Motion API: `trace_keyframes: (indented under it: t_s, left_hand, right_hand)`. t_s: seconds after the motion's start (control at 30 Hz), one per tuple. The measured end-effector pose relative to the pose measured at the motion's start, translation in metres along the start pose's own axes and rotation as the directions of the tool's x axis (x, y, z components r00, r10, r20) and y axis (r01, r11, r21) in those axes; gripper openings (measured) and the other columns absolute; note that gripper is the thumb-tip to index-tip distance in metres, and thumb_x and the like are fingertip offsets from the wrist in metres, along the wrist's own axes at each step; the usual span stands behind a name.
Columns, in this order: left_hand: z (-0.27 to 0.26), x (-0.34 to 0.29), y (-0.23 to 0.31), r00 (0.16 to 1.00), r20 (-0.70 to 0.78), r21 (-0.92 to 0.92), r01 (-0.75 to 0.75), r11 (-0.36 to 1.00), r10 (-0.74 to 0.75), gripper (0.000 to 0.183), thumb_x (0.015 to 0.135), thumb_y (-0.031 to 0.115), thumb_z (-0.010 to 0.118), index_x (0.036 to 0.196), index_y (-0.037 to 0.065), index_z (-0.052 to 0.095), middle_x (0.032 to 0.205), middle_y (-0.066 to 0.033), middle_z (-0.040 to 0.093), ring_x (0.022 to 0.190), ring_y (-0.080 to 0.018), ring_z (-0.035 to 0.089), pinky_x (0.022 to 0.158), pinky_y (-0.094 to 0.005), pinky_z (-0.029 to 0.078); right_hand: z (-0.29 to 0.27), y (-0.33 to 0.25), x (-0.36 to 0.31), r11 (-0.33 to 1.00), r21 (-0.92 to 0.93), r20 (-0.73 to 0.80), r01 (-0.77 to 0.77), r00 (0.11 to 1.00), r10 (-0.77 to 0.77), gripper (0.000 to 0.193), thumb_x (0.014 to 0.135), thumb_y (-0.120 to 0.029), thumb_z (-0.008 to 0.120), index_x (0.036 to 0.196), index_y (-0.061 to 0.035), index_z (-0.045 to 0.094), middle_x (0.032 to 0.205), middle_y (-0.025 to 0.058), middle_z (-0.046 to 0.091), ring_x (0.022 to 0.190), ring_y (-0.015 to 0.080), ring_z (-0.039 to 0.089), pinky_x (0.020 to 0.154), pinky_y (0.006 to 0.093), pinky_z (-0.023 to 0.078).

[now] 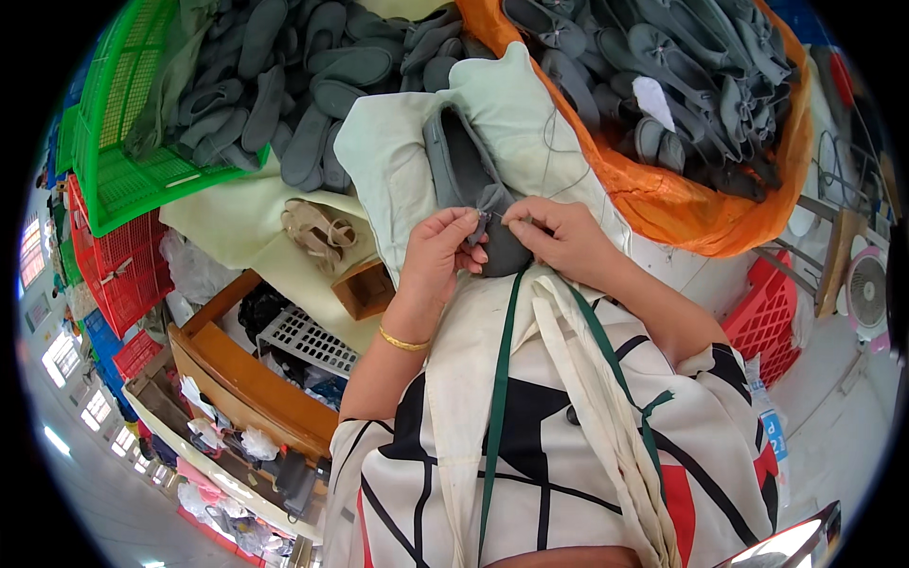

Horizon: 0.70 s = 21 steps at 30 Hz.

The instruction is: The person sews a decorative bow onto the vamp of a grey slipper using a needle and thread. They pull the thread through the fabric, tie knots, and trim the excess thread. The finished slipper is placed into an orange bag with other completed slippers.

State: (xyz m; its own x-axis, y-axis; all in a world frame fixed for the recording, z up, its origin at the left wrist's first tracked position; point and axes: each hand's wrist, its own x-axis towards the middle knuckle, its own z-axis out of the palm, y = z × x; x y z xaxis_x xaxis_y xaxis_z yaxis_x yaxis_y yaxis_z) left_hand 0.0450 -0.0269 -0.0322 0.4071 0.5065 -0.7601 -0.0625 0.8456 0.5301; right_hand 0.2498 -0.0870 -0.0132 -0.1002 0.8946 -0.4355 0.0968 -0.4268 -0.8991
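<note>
Setting: crowded workshop bench, pale cloth (398, 151) draped over it; green crate (123, 142) at upper left and orange bag (663, 204) at upper right, both heaped with grey slippers.
Work piece: one grey slipper (469, 185) lies on the cloth just in front of the body, toe end toward the person, small bow (492, 201) at the toe.
Left hand (437, 248): fingers pinched on the bow and the slipper's toe edge, holding it steady (gold bangle on the wrist).
Right hand (561, 237): thumb and forefinger closed on something very fine, probably a needle; too small to be sure. A thin thread (554, 142) loops up over the cloth from it.
Step in hand: by the look of it, hand-stitching the bow to the toe, mid-stitch.
Next move calls for: drawing the thread through cleanly while the left pinch keeps the bow from shifting; slack thread could snag on the cloth.
Nearby: tan strappy sandal (317, 230) on a small box, well apart to the left.
</note>
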Motion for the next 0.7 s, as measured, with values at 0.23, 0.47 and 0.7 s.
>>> trace_keyframes:
  t_s: [0.23, 0.47, 0.7]
  left_hand:
    - [-0.0002, -0.0002, -0.0030, 1.000, -0.011, -0.038, -0.009, 0.999, 0.009, 0.017, 0.095, 0.018, 0.062, 0.100, 0.002, 0.064, 0.079, -0.0065, 0.066, 0.056, -0.0119, 0.062, 0.047, -0.0223, 0.050]
    - [-0.0026, 0.0008, -0.0054, 1.000, -0.007, -0.072, -0.006, 0.997, 0.005, 0.016, 0.094, 0.017, 0.062, 0.100, 0.002, 0.064, 0.078, -0.0066, 0.067, 0.055, -0.0122, 0.062, 0.046, -0.0231, 0.049]
    - [-0.0003, -0.0010, -0.0068, 0.999, -0.047, -0.140, -0.028, 0.990, 0.022, 0.015, 0.095, 0.017, 0.062, 0.098, 0.002, 0.064, 0.078, -0.0065, 0.067, 0.054, -0.0121, 0.060, 0.045, -0.0233, 0.048]
  right_hand:
    - [0.0064, 0.0063, 0.0043, 0.994, -0.082, -0.014, 0.071, 0.997, -0.072, 0.016, 0.091, -0.009, 0.058, 0.103, -0.0019, 0.066, 0.080, 0.0110, 0.067, 0.067, 0.0121, 0.059, 0.064, 0.0257, 0.047]
    - [0.0079, 0.0073, 0.0059, 0.994, -0.096, -0.002, 0.058, 0.998, -0.059, 0.017, 0.090, -0.009, 0.058, 0.104, -0.0020, 0.066, 0.082, 0.0113, 0.067, 0.069, 0.0128, 0.061, 0.066, 0.0259, 0.048]
    - [0.0080, 0.0075, 0.0059, 0.994, -0.098, 0.008, 0.042, 0.999, -0.041, 0.017, 0.090, -0.009, 0.058, 0.104, -0.0019, 0.065, 0.075, 0.0102, 0.064, 0.063, 0.0115, 0.056, 0.061, 0.0256, 0.046]
